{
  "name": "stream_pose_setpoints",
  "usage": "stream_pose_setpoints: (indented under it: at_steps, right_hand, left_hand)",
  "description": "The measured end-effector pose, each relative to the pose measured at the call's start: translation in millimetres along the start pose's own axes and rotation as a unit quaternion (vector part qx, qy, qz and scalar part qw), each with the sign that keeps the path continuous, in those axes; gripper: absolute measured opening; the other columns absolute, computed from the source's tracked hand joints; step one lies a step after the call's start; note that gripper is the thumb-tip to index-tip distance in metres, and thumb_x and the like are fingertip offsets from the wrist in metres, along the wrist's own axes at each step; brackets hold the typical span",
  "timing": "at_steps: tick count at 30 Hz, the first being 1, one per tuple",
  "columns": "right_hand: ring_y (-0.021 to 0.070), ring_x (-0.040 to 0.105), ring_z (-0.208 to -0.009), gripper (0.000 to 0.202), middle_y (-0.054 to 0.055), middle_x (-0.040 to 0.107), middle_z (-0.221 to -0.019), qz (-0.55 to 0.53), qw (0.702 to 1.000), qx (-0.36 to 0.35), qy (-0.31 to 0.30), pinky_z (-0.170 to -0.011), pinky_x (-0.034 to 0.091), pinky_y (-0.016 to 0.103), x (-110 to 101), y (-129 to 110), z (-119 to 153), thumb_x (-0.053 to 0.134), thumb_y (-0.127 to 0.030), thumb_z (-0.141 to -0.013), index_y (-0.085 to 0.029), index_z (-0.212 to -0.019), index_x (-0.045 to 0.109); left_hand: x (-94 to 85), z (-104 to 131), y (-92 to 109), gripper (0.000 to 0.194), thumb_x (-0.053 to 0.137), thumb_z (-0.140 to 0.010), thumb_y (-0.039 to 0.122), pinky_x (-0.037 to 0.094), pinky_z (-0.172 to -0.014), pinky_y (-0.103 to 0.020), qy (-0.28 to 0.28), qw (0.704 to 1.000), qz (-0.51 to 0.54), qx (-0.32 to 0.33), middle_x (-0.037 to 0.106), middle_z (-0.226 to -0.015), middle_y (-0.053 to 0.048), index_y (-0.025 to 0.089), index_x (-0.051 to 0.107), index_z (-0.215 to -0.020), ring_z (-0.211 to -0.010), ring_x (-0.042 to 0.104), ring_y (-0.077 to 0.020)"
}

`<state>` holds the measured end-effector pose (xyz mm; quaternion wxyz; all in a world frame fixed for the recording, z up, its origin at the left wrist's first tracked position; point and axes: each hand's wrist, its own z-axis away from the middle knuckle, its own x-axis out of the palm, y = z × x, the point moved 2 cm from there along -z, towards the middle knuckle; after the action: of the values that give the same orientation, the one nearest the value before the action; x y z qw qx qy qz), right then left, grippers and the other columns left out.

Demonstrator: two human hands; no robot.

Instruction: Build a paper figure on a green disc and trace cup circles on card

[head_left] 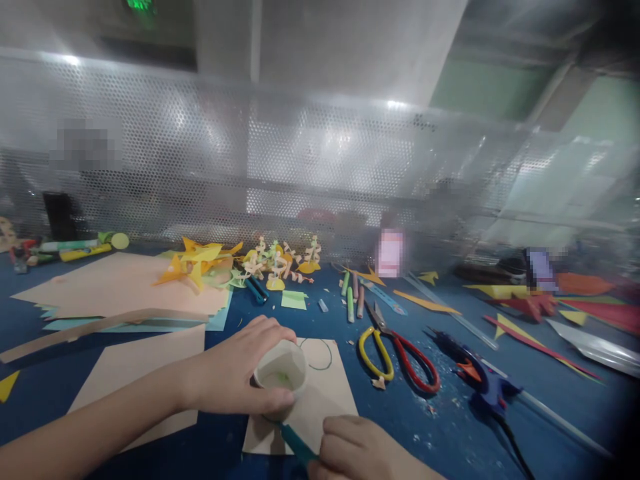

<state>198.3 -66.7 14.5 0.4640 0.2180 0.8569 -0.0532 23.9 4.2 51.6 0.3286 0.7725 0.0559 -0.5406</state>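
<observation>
A white paper cup (283, 370) stands on a pale pink sheet of paper (333, 400), and my left hand (240, 370) is wrapped round it from the left. Just right of the cup, a drawn dark circle (331, 357) shows on the sheet. My right hand (357, 447), at the bottom of the view, grips a teal pen (297, 445) whose tip is near the cup's lower edge. Another pale sheet (150, 380) lies under my left forearm.
Scissors (383, 333) with yellow and red handles and a blue glue gun (487, 383) lie right. Behind are coloured chalk-like sticks (351, 303), small paper figures (275, 263), yellow cut paper (200, 260) and stacked sheets (125, 287). A perforated screen (200, 147) stands behind the table.
</observation>
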Motion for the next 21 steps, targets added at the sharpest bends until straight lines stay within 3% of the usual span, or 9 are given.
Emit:
stream_pose_setpoints:
  at_steps: [3, 6, 13, 17, 21]
  right_hand:
    - [0.0105, 0.049, -0.053, 0.024, -0.001, 0.056, -0.058, -0.071, 0.996, 0.047, 0.034, -0.051, 0.039, 0.019, -2.9, 6.8, 5.7, 0.03, -0.017, -0.093, -0.018, -0.078, 0.049]
    - [0.0094, 0.046, -0.051, 0.02, -0.002, 0.052, -0.058, -0.146, 0.978, 0.135, 0.067, -0.049, 0.037, 0.017, 0.6, 15.4, 10.8, 0.033, -0.014, -0.089, -0.022, -0.072, 0.04]
    - [0.0099, 0.037, -0.051, 0.024, -0.005, 0.038, -0.057, -0.232, 0.895, 0.379, 0.043, -0.047, 0.034, 0.018, 15.5, 36.2, 26.8, 0.034, -0.027, -0.087, -0.022, -0.064, 0.032]
    - [0.0111, 0.034, -0.053, 0.028, -0.005, 0.033, -0.058, -0.242, 0.864, 0.44, 0.037, -0.049, 0.031, 0.021, 18.4, 43.0, 29.4, 0.033, -0.038, -0.088, -0.021, -0.066, 0.037]
    - [0.0116, 0.035, -0.055, 0.032, -0.004, 0.036, -0.06, -0.273, 0.843, 0.458, 0.067, -0.051, 0.032, 0.022, 17.1, 46.5, 26.8, 0.034, -0.043, -0.087, -0.02, -0.066, 0.041]
  left_hand:
    - [0.6, -0.4, 0.3, 0.047, 0.058, -0.073, 0.04, 0.037, -0.091, -0.039, -0.005, 1.0, 0.0, 0.002, 0.05, -0.109, -0.006, 0.021, 0.044, -0.114, -0.102, 0.043, -0.0249]
    - [0.1, -1.6, 1.9, 0.045, 0.058, -0.074, 0.04, 0.038, -0.089, -0.038, -0.01, 1.0, -0.001, 0.0, 0.05, -0.107, -0.006, 0.02, 0.045, -0.113, -0.1, 0.043, -0.0237]
    - [-0.2, -3.1, 2.9, 0.044, 0.061, -0.072, 0.035, 0.038, -0.089, -0.036, -0.017, 1.0, 0.006, -0.016, 0.05, -0.108, -0.005, 0.02, 0.046, -0.111, -0.1, 0.042, -0.0226]
    - [0.9, -3.4, 1.0, 0.045, 0.061, -0.072, 0.035, 0.037, -0.09, -0.037, -0.011, 1.0, 0.009, -0.007, 0.05, -0.107, -0.005, 0.021, 0.045, -0.112, -0.1, 0.042, -0.0229]
    - [1.4, -3.1, 0.1, 0.045, 0.06, -0.072, 0.036, 0.037, -0.089, -0.039, -0.015, 1.0, 0.007, -0.011, 0.049, -0.107, -0.005, 0.022, 0.045, -0.112, -0.1, 0.042, -0.0239]
